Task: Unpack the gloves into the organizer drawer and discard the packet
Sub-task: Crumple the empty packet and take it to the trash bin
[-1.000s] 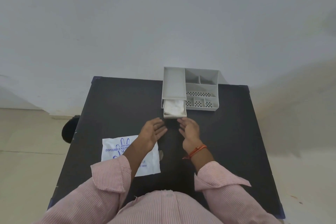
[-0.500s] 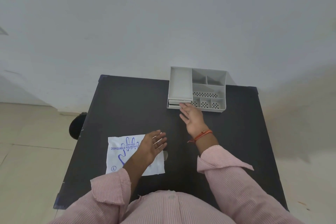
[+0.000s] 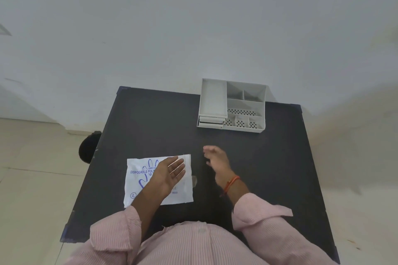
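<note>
The white glove packet (image 3: 142, 180) with blue print lies flat on the black table (image 3: 150, 127), near its front left. My left hand (image 3: 171, 173) rests open and flat on the packet's right half. My right hand (image 3: 216, 160) hovers open, blurred, over the table to the right of the packet, holding nothing. The grey organizer (image 3: 245, 105) stands at the table's far edge. Its drawer (image 3: 210, 122) at the lower left is pushed in, so the gloves are hidden from view.
A small torn scrap (image 3: 194, 180) lies just right of the packet. A dark round object (image 3: 87, 149) sits on the floor by the table's left edge. A pale wall rises behind the table, with tiled floor on both sides.
The drawer with the gloves went from open to pushed in under my right hand, which then drew back toward me. My left hand moved back onto the packet.
</note>
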